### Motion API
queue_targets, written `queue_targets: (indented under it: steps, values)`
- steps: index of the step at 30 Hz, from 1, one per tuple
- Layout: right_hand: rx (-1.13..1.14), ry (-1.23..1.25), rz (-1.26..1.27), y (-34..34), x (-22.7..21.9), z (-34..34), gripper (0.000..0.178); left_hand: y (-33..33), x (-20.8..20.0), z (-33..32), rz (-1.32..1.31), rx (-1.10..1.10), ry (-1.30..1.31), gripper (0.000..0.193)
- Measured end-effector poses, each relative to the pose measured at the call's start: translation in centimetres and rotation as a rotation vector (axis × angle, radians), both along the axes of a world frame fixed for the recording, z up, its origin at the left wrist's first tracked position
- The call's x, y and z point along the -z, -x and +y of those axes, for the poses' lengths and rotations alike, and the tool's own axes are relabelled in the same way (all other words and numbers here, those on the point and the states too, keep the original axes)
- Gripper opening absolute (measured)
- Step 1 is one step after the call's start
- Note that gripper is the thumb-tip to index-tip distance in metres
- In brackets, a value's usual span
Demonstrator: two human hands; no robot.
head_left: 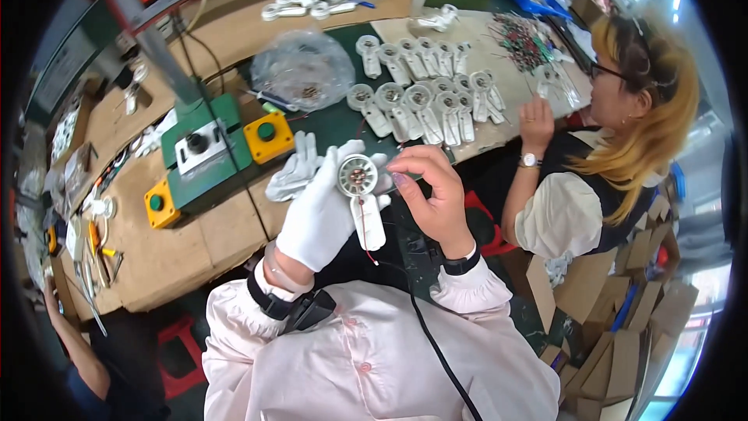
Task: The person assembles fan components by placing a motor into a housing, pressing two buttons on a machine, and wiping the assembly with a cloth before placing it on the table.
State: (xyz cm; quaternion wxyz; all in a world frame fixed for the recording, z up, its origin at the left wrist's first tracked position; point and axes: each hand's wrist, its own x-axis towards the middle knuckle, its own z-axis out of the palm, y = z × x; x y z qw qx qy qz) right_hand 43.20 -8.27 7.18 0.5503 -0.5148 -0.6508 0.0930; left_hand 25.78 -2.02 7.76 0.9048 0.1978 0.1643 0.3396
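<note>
My left hand [314, 222], in a white glove, holds a white handheld fan housing [371, 228] upright in front of my chest. Its round head has a grille with copper-coloured parts in the middle, and a thin red wire runs down the handle. Just right of the round head is my bare right hand [438, 201], thumb and fingers brought together in a pinch. What it holds, if anything, is too small to make out. A spare white glove [298, 165] lies on the bench behind my left hand.
Rows of similar fan housings [421, 113] stand beyond my hands, beside a plastic bag [302, 70]. A green press [206, 157] with yellow button boxes stands left. At right, a co-worker [576, 203] sits near a pile of coloured wires [520, 40]; cardboard boxes [615, 343] lie below.
</note>
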Motion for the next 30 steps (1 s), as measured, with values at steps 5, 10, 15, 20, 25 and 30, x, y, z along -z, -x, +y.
queue_targets:
  steps: [5,10,15,20,25,30]
  values:
    - [-0.069,0.001,-0.078,2.8,0.0,-0.1,0.014,2.7,0.5,-1.4,0.043,-0.011,-0.06,0.047]
    - [-0.097,0.003,-0.074,4.9,0.1,-0.3,0.016,4.7,0.8,-1.6,0.097,-0.053,-0.145,0.047]
    - [-0.142,-0.043,-0.138,6.1,-0.8,0.2,0.021,5.9,1.6,-1.7,0.038,-0.05,-0.114,0.047]
    - [-0.221,-0.021,-0.142,5.9,-0.8,0.7,0.027,6.0,2.3,-1.5,-0.01,-0.016,-0.095,0.048]
    - [-0.313,-0.034,-0.136,3.9,0.0,2.4,0.037,5.0,2.3,-0.4,-0.029,-0.002,-0.072,0.047]
    - [-0.354,-0.001,-0.121,3.2,-0.5,2.6,0.044,4.0,2.1,0.0,-0.038,0.007,-0.086,0.045]
